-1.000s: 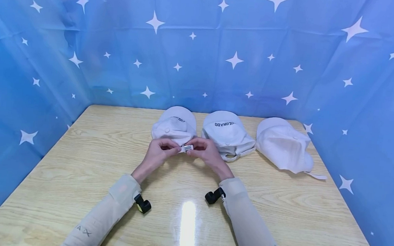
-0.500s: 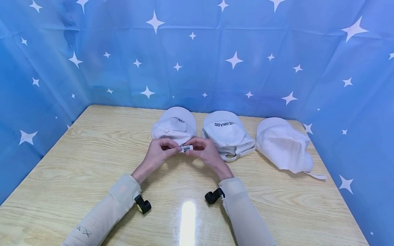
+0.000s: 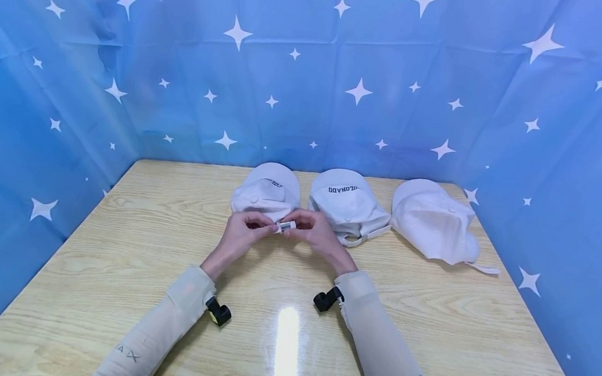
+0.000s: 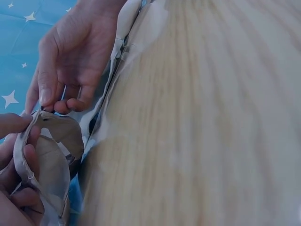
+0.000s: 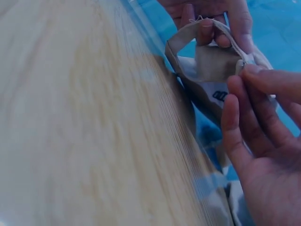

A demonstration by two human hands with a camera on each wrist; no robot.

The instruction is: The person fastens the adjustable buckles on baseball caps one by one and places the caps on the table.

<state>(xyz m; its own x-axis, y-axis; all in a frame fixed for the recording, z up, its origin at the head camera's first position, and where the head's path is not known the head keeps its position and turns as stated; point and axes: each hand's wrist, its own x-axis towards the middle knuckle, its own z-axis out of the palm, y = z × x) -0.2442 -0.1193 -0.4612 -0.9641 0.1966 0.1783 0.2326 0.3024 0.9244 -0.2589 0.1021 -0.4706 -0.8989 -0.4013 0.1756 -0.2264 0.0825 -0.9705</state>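
Observation:
A white baseball cap [image 3: 264, 192] with dark lettering, its brim toward the backdrop, sits leftmost in a row. My left hand [image 3: 242, 231] pinches the near end of this cap's back strap between thumb and fingers. Opposite it, my right hand [image 3: 321, 235] pinches the same strap at a small silvery buckle [image 3: 285, 226]. In the left wrist view, the strap [image 4: 19, 153] arches up from the cap's opening between the two hands. The right wrist view shows my right thumb and index finger [image 5: 275, 80] meeting on the strap, with part of the buckle hidden beneath them.
A second white cap [image 3: 349, 206] lettered COLORADO lies just right of the held one. Farther right lies a third white cap [image 3: 435, 223], its strap trailing on the wooden table [image 3: 133, 269]. A blue star-patterned curtain [image 3: 307, 95] stands behind and at both sides.

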